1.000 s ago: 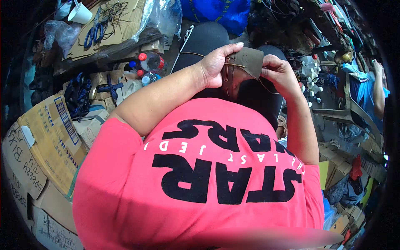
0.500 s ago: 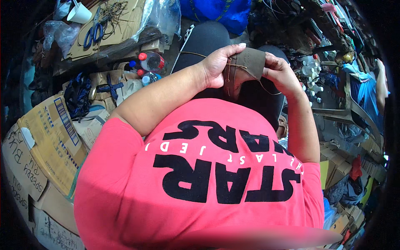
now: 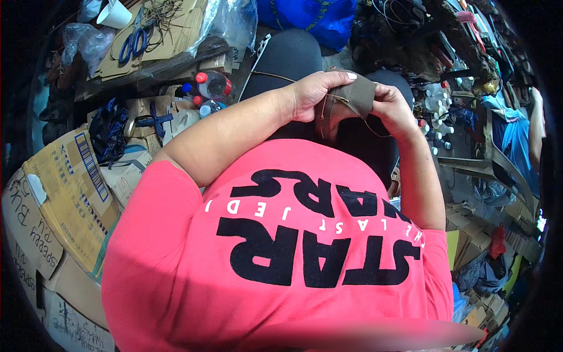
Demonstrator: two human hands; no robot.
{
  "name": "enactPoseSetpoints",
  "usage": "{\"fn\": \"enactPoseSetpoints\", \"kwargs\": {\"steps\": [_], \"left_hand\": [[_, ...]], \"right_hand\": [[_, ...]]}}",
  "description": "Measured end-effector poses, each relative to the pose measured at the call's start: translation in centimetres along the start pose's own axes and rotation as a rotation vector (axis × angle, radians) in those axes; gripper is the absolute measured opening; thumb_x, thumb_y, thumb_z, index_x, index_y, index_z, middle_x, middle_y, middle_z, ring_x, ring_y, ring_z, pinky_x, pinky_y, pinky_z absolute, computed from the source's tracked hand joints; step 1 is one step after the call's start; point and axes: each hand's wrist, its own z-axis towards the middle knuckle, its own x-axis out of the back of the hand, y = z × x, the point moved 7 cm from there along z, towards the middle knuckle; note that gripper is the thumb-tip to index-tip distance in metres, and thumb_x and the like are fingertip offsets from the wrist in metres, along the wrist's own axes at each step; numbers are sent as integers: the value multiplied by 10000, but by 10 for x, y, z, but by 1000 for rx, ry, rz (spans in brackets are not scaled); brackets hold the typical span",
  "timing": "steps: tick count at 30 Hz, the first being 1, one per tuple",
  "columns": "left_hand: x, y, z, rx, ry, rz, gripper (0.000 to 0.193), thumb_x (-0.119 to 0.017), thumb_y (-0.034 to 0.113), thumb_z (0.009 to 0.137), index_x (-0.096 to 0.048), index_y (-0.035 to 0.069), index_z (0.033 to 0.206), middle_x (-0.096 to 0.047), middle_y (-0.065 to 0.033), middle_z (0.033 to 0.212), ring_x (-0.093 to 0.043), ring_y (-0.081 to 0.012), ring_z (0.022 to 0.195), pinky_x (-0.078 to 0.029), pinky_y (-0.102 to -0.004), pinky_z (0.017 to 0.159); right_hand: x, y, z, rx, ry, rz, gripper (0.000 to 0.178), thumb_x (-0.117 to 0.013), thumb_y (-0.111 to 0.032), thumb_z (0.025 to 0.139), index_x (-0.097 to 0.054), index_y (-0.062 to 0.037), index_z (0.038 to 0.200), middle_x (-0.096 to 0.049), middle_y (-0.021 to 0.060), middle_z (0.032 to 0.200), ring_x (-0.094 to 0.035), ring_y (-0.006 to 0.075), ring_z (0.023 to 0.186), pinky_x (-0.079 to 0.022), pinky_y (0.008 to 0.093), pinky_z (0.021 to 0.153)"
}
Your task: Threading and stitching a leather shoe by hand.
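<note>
Over my lap I hold a brown leather piece (image 3: 358,97) that looks like a shoe upper, with stitch holes along its edge. A thin tan cord (image 3: 347,102) runs across it, and a strand hangs toward my right hand. My left hand (image 3: 309,97) grips its left side, thumb stretched along the top. My right hand (image 3: 394,108) pinches the right edge between thumb and fingers. Another stretch of tan cord (image 3: 272,75) lies across my left thigh (image 3: 287,56). The underside of the leather and some of my fingertips are hidden.
At the upper left, blue-handled scissors (image 3: 133,47) lie on cardboard sheets (image 3: 167,50) beside a white cup (image 3: 114,14). Plastic bottles (image 3: 212,86) stand left of my knee. Cardboard boxes (image 3: 70,193) crowd the left. Small white bottles (image 3: 435,102) and another person's arm (image 3: 536,114) are at right.
The leather piece has tilted and bent in my hands, its top edge lower. My left hand has shifted slightly right and down, and the cord's loops lie differently.
</note>
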Motion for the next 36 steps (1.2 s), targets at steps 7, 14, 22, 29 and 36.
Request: {"fn": "enactPoseSetpoints", "kwargs": {"steps": [7, 14, 22, 29, 36], "left_hand": [[-4, 2, -1, -2, -51, -78, 341, -513, 320, 917, -546, 32, 1096, -643, -127, 979, -644, -221, 848, -538, -368, 762], [-4, 3, 2, -25, -19, -10, 332, -527, 309, 909, -550, 27, 1084, -645, -118, 949, -643, -211, 832, -539, -362, 742], [-2, 7, 4, -22, 78, 168, 270, -560, 259, 880, -582, 48, 1047, -653, -107, 947, -646, -204, 807, -540, -348, 718], [-7, -3, 16, 36, 140, 38, 271, -557, 268, 880, -585, 63, 1055, -660, -96, 931, -656, -201, 802, -549, -335, 699], [3, -11, 31, 38, 37, -67, 275, -550, 337, 891, -593, 91, 1007, -661, -75, 869, -646, -175, 704, -545, -322, 614]], "right_hand": [[-3, -11, -5, 104, 37, 53, 308, -635, -46, 836, -599, 1, 1138, -634, 23, 1058, -562, 92, 956, -447, 263, 883], [-1, -2, -1, 37, -9, 51, 257, -664, -49, 816, -635, -4, 1067, -635, 30, 1050, -563, 81, 941, -458, 256, 860], [19, -30, -13, 163, 126, -584, 144, -675, -13, 769, -645, 25, 904, -577, 6, 797, -548, 90, 781, -451, 252, 737], [12, -17, -18, 179, 126, -382, 138, -630, 9, 740, -635, -2, 877, -599, 41, 810, -569, 122, 803, -448, 260, 723], [-37, -76, -64, 769, 488, -1233, 209, -722, -142, 682, -632, -141, 871, -578, 51, 933, -546, 262, 901, -407, 386, 811]]}}
